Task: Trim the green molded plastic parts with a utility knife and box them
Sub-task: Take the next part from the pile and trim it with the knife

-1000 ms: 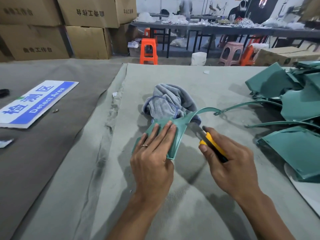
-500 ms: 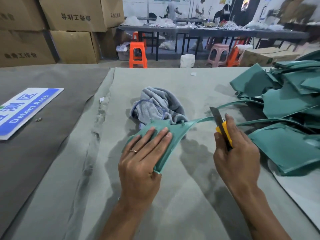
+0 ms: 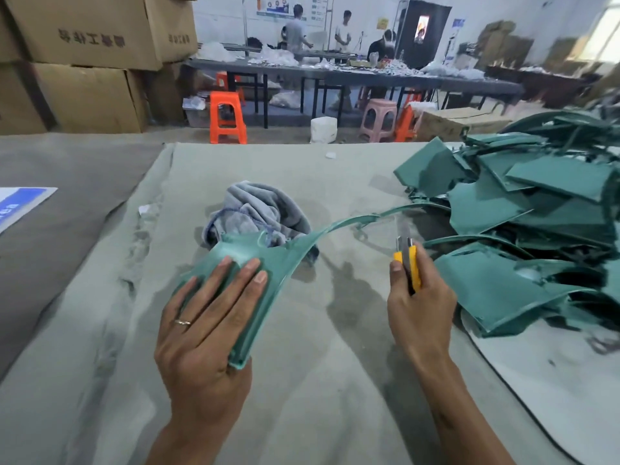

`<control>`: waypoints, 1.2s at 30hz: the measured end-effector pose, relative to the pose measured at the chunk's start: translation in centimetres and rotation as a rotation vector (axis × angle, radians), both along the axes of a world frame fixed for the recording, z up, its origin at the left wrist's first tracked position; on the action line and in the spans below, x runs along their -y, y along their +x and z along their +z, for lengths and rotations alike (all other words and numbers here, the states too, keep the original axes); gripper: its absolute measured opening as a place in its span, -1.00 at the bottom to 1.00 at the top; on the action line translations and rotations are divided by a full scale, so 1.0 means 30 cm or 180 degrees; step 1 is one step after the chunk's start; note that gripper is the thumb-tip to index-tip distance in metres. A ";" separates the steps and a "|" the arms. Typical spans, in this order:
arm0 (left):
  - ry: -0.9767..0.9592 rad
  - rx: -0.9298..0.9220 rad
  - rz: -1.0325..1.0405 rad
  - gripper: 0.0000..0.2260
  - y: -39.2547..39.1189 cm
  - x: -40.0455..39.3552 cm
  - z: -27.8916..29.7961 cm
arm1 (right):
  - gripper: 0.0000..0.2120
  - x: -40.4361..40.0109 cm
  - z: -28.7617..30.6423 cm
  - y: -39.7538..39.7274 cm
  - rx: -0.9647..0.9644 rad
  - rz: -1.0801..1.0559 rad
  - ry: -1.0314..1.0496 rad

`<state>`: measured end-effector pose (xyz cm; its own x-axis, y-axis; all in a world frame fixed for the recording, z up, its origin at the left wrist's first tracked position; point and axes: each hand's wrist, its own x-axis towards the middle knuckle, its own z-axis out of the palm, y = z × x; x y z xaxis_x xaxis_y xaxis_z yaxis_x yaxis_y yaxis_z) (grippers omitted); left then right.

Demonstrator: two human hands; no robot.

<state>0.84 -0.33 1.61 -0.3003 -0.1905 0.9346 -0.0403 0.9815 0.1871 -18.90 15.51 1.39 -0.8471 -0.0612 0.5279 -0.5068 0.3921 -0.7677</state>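
Early days I'd say — my left hand point(image 3: 204, 327) grips one green molded part point(image 3: 255, 263) over the felt-covered table point(image 3: 302, 380), fingers flat on top, thumb curled under. Right hand point(image 3: 419, 303) wraps the utility knife point(image 3: 407, 260), blade clear of the plastic — a big pile of green parts point(image 3: 536, 229) waits, nothing boxed in view.

green molded plastic part point(image 3: 255, 263): tilted under my palm, thin curved strip trailing right | yellow utility knife point(image 3: 407, 260): upright, blade out | green parts pile point(image 3: 523, 223): far right

The left hand point(image 3: 208, 323) covers the near face of the green molded plastic part point(image 3: 255, 260) it holds, and the part hides the near edge of the crumpled grey cloth point(image 3: 258, 209) beyond the fingers. The right hand point(image 3: 419, 297) wraps most of the yellow utility knife point(image 3: 407, 260), hiding its handle. Right of that hand, the heap of green plastic parts point(image 3: 523, 209) runs off the picture's edge, its far end blurred.
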 end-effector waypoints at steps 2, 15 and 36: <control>-0.0023 0.0011 0.0004 -0.60 -0.005 -0.003 0.000 | -0.61 0.007 0.008 0.020 -0.0458 0.0319 -0.0121; 0.0080 -0.0191 -0.0246 -0.61 -0.023 0.005 -0.005 | -0.52 -0.034 0.012 -0.024 -0.0526 0.0173 -0.0132; -0.0167 0.0778 0.0334 -0.61 -0.047 -0.081 0.020 | -0.44 0.105 0.026 0.271 0.1719 0.2784 -0.1333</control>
<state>-0.56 2.10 2.21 -0.4994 -0.1856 0.8463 -0.1800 0.9777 0.1083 -10.78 12.37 2.17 -0.7239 -0.6535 0.2213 -0.0409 -0.2795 -0.9593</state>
